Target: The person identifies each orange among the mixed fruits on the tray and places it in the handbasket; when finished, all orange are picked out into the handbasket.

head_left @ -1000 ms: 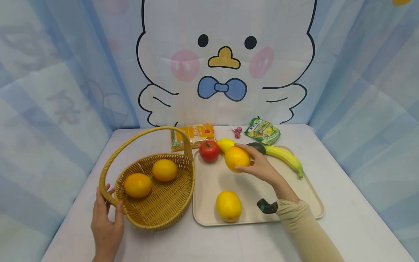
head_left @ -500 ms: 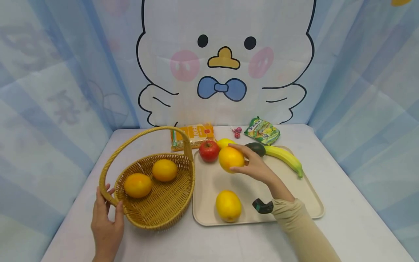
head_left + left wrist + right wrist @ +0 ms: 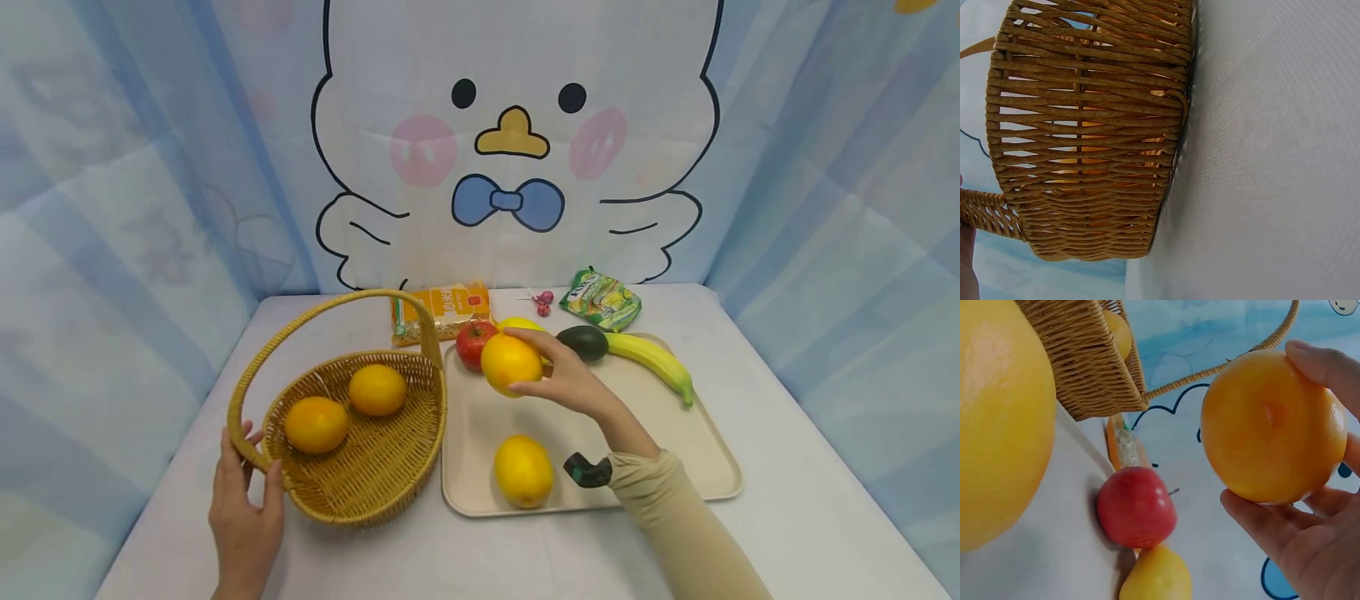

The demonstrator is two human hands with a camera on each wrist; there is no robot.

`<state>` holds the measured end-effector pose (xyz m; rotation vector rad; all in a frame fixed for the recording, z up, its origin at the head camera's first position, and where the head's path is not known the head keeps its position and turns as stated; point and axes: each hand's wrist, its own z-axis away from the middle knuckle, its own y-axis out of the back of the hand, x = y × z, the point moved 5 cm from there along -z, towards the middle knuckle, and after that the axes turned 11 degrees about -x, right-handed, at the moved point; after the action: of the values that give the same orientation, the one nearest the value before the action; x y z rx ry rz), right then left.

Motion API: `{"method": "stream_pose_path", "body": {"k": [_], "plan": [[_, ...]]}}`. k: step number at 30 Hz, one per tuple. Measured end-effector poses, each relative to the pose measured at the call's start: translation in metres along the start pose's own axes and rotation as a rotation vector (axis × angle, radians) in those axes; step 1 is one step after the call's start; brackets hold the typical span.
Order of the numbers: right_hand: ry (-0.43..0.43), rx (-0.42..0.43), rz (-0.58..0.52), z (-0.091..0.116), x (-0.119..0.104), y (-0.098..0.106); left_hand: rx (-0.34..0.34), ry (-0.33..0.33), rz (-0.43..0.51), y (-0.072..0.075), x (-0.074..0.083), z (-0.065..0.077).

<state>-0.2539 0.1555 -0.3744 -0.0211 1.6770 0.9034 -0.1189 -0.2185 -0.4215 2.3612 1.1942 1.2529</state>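
right hand (image 3: 572, 385) pinches glossy orange (image 3: 510, 365) that might slip; left hand (image 3: 246, 518) grips basket handle (image 3: 375, 293) near bench's (image 3: 375, 567) left edge.

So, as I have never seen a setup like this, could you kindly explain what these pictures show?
There is no machine: a person works with bare hands, wearing three cameras.

The head picture looks forward and down. The left hand holds the wicker basket by one end of its handle; two orange-yellow fruits lie inside. The right hand holds a similar fruit above the beige tray. On the tray are a larger yellow fruit, a red apple, a dark green item and a banana, among others. Two packets and some lollipops lie behind.

The left wrist picture shows the basket's side; the right wrist picture shows the held fruit up close.
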Motion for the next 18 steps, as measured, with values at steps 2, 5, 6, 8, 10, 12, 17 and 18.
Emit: {"method": "stream_pose_path", "body": {"k": [2,5,6,8,10,12,17,18], "plan": [[0.007,-0.001,0.008,-0.001,-0.002,-0.001,0.0,-0.006,0.002,0.0,0.001,0.0],[0.018,-0.01,0.017,-0.005,-0.006,-0.004,-0.005,-0.007,0.003,0.001,0.002,-0.001],[0.023,-0.013,0.018,-0.006,-0.008,-0.005,-0.009,-0.003,0.004,0.001,0.002,-0.001],[0.037,-0.026,0.012,-0.009,-0.011,-0.008,-0.018,0.004,0.002,0.001,0.002,-0.001],[0.048,-0.04,0.007,-0.012,-0.014,-0.012,-0.027,0.012,0.001,0.002,0.002,-0.001],[0.054,-0.05,0.003,-0.014,-0.017,-0.015,-0.031,0.015,0.001,0.002,0.002,-0.001],[0.089,-0.08,0.005,-0.019,-0.025,-0.023,-0.013,-0.006,0.004,0.001,0.003,0.0],[0.101,-0.088,0.005,-0.02,-0.027,-0.024,-0.007,-0.012,0.004,0.001,0.003,0.0]]}}
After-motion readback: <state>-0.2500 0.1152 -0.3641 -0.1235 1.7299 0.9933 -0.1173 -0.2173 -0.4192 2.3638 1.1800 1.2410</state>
